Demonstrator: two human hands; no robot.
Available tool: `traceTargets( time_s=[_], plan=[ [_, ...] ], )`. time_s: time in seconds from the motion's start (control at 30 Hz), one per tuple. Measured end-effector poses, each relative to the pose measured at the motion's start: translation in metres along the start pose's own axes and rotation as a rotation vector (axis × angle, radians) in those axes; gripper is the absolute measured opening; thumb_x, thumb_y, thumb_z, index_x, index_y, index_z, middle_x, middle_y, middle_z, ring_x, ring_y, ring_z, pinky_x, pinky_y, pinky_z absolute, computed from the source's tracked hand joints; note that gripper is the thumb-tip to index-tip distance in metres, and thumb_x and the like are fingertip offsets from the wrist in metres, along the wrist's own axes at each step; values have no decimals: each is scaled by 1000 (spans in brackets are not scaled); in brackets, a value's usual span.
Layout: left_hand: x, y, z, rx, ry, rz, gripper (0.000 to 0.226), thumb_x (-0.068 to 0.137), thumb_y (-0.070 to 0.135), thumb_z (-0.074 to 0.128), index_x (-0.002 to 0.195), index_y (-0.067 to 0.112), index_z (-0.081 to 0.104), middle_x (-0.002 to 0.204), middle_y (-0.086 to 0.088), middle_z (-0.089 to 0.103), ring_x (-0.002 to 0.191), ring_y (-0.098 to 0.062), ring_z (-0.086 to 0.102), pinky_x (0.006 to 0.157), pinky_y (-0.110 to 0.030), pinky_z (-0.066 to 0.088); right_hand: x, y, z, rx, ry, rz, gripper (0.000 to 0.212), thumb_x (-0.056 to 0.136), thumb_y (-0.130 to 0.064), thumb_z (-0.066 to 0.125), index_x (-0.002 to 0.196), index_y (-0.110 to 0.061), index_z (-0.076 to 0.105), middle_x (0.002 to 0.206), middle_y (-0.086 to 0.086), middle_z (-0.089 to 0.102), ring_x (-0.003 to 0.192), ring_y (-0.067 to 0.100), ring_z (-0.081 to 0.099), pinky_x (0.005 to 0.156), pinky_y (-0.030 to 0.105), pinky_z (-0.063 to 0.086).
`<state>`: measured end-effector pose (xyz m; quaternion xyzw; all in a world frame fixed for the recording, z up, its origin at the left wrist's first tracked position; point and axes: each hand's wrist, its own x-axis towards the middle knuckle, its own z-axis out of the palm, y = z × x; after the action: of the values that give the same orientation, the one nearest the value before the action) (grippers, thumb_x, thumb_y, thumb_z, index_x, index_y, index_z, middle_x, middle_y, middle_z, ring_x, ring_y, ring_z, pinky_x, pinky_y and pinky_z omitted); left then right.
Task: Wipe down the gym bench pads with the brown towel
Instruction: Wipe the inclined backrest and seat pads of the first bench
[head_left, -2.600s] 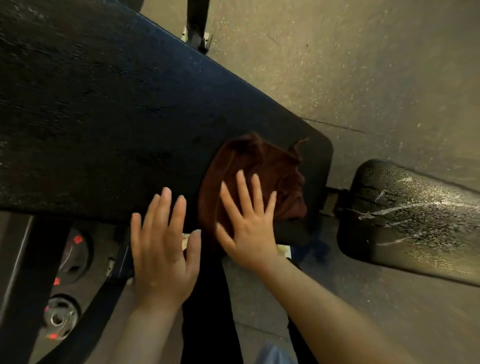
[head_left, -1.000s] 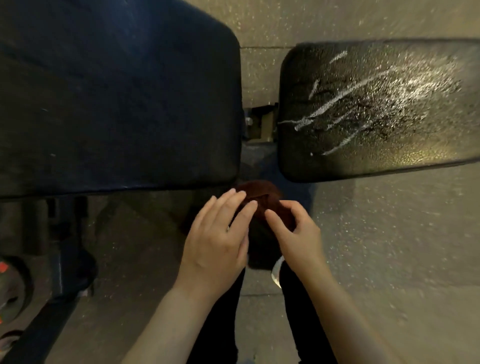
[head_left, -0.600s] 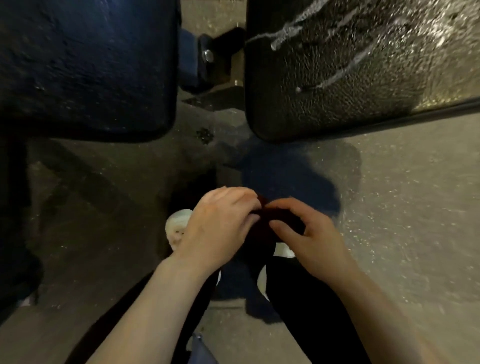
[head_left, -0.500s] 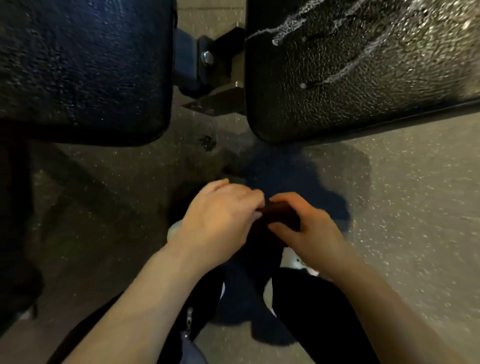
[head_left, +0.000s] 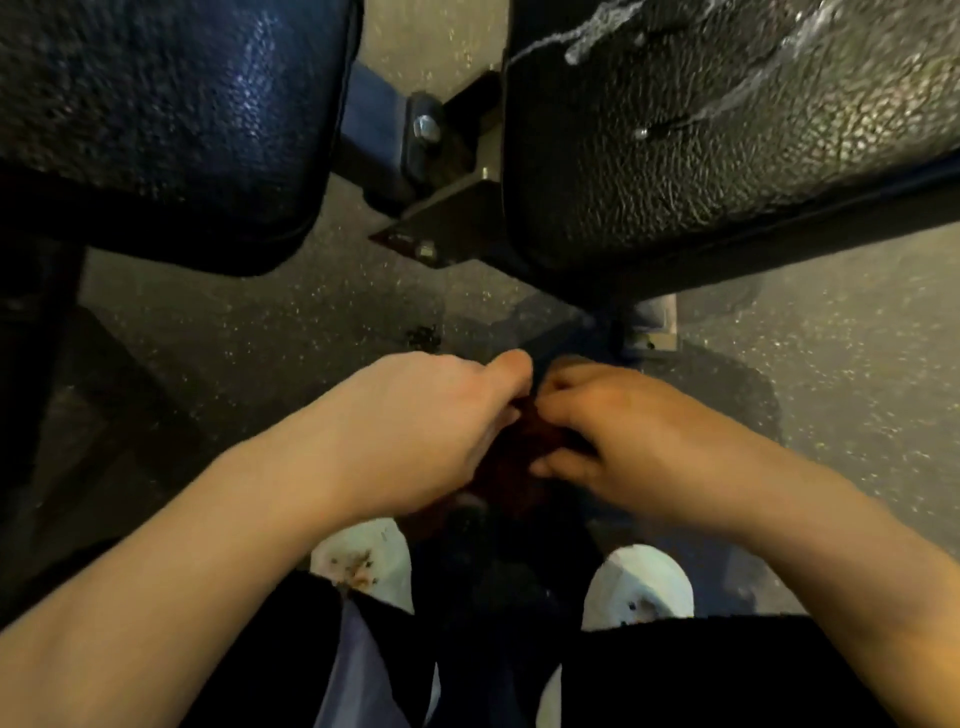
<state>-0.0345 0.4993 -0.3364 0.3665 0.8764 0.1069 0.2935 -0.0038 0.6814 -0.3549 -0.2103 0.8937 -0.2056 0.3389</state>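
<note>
Brown towel (head_left: 519, 441): bunched dark brown cloth, mostly hidden, held between both my hands above the floor, below the near edges of the two pads and touching neither.
Left hand (head_left: 426, 431): fingers curled round the towel from the left, thumb on top by the right hand's fingertips.
Right hand (head_left: 613, 431): fingers curled and pinching the towel from the right; knuckles face the camera.
Left bench pad (head_left: 166, 114): black textured vinyl pad filling the upper left; its rounded near corner sits up and left of my hands; surface looks dry with a dull sheen.
Right bench pad (head_left: 701, 135): black textured vinyl pad filling the upper right, with streaks and beads of whitish liquid (head_left: 675, 31) across its far part; its near edge runs slanting above my right hand.
Metal bracket (head_left: 415, 150): dark frame piece with a bolt head, in the gap between the two pads.
Floor (head_left: 260, 332): dark speckled rubber, shadowed under my hands.
Shoes (head_left: 363, 566): two white toe caps at the bottom, the left one with brownish specks, one on each side of the towel; I see dark trouser legs below them.
</note>
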Motion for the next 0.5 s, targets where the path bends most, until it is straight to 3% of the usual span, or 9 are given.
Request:
traceTargets(
  time_s=[0.17,0.23,0.3,0.4,0.5],
  plan=[
    [5,-9,-2,93,121,23,26,87,62,17,98,41,27,77,10,52,80,-16,62,65,-33,40,10,12,-8,71,-14,-51,18,99,-36,53,115,-31,59,115,-8,64,106,10,57,91,32,44],
    [3,-10,-11,82,103,7,44,73,79,24,94,42,33,76,12,51,83,-14,62,68,-32,43,13,13,-15,124,-16,-85,17,98,-34,56,112,-27,63,108,-9,66,101,7,59,92,33,46],
    [-3,-3,-24,42,57,-15,61,57,90,40,96,43,37,77,14,54,81,-9,59,69,-30,46,10,6,-26,187,-17,-97,10,97,-31,59,102,-25,65,90,-10,66,86,2,60,81,27,49],
    [-8,8,-42,147,75,-16,51,73,76,60,107,44,39,93,15,56,96,-8,60,76,-30,46,-4,-4,-34,283,55,-83,11,95,-32,61,96,-23,67,78,-10,63,74,2,58,69,25,48],
    [-14,4,-40,233,336,11,30,91,56,52,116,44,41,113,15,57,106,-10,59,78,-33,47,-17,-8,-32,268,283,-94,10,95,-35,61,96,-26,66,83,-9,67,78,6,63,69,30,51]
  ],
)
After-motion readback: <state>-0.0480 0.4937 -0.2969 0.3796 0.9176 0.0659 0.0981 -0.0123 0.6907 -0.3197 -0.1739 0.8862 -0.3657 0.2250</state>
